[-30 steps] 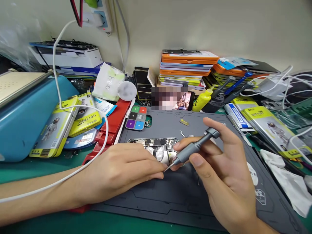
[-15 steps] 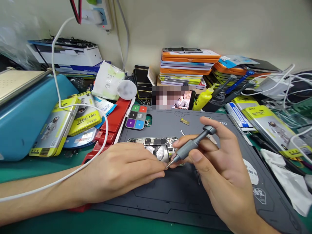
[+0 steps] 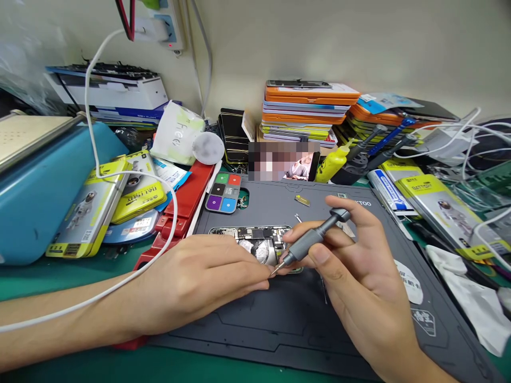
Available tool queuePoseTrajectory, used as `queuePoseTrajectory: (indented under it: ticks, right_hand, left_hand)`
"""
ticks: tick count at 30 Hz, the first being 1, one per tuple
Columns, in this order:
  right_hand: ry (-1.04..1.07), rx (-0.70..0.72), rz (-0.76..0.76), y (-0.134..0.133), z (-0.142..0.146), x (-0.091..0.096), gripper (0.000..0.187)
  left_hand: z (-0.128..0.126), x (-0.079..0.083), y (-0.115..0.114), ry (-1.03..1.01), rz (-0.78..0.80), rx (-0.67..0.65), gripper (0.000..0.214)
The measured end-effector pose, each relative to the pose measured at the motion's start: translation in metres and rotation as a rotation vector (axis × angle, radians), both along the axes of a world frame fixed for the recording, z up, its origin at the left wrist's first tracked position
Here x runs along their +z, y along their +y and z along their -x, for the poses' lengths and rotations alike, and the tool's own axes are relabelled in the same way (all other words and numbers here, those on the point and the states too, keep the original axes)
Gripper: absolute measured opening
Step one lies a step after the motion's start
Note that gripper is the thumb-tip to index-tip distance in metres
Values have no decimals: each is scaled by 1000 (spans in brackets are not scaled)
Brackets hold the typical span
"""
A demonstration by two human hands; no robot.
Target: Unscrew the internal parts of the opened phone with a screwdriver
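Observation:
An opened phone point(image 3: 261, 250) with its inner parts bare lies on the dark grey work mat point(image 3: 247, 330), partly covered by my hands. My right hand point(image 3: 355, 266) is closed around a grey precision screwdriver point(image 3: 307, 243), which tilts down to the left. One finger rests near the driver's cap. Its thin tip meets the fingertips of my left hand point(image 3: 207, 279) at the phone's near edge. The left fingers are pressed together over the phone; whatever they pinch is too small or hidden to see. A slim metal tool point(image 3: 323, 290) lies partly behind my right hand.
On the mat's far side are a coloured screw tray point(image 3: 223, 192) and a small yellow-grey part point(image 3: 302, 200). A propped phone point(image 3: 299, 165) stands behind, near a yellow bottle point(image 3: 333, 161). Battery boxes point(image 3: 88, 210) flank both sides. A white cable point(image 3: 120, 287) crosses my left forearm.
Both hands and the screwdriver hold nearly the same pose. The right hand has shifted very slightly left, and the picture on the propped phone's screen differs.

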State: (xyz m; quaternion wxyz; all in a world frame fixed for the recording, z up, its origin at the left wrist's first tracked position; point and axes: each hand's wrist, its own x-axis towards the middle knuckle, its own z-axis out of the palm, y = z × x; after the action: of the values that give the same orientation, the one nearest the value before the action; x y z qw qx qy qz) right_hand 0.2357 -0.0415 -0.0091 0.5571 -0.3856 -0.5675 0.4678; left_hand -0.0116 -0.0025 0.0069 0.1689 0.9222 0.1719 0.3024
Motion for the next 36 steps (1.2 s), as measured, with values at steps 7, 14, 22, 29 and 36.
queuePoseTrajectory:
  ticks: [7,14,22,29,36]
  right_hand:
    - [79,46,51,0,2,0,41]
    - [90,56,62,1,1,1,40]
    - [56,71,79,0,-1,1,42]
    - [56,85,98,3,-3,-1,43]
    - [71,83,117,4,-1,0,42]
  left_hand:
    - [-3,3,0,-14,14,-15,18]
    - [-3,5,-1,5,28,-10,19]
    - [-1,4,-1,51,59,-24,21]
    - [2,0,1,43,22,-60,28]
    - [-1,-1,0,60,-12,-49,27]
